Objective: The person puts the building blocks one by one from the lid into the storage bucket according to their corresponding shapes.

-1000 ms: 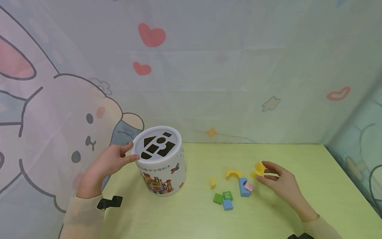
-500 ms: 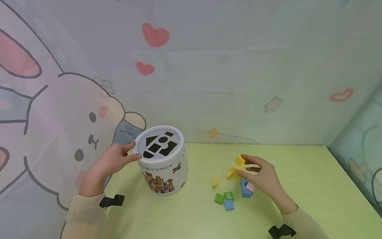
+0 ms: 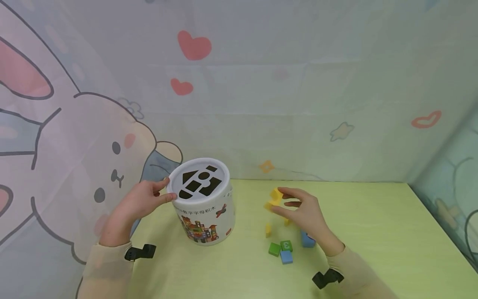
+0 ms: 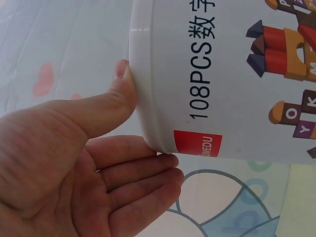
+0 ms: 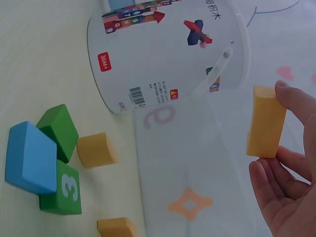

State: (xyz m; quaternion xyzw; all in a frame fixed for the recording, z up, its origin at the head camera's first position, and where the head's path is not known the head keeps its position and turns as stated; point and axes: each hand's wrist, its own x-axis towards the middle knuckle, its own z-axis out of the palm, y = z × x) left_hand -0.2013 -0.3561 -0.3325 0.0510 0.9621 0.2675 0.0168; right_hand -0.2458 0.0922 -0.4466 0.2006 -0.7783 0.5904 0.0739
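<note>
On the worktop (image 3: 377,220), left of centre, stands the white bucket (image 3: 205,226), its lid (image 3: 202,183) on and showing dark shaped cutouts. Left hand (image 3: 143,201) sits at the lid's near-left edge: thumb and forefinger spread apart against the rim, other fingers extended below, palm not closed round anything. Looks like a steadying touch.

Right hand (image 3: 304,211) pinches a yellow block (image 3: 276,196) between thumb and fingertips, up in the air right of the bucket, apart from it. Block seems to have a curved inner side; full outline hard to read.

Below the right hand: small yellow piece (image 3: 268,229), two green blocks (image 3: 274,249) close together, one marked 3, and a blue block (image 3: 286,257) against or just beside them. Larger blue block (image 3: 308,239) is partly hidden by the right wrist; another yellow piece (image 3: 287,222) is mostly covered by the right hand.

Step in hand, by judgement: holding the yellow block aloft between the loose pieces and the bucket, not at the lid. Next move, if toward the lid, calls for clearing the rim, turning the block to suit a cutout, and a steady left hand. Catching the rim looks the likeliest slip. Which cutout fits: cannot tell.
</note>
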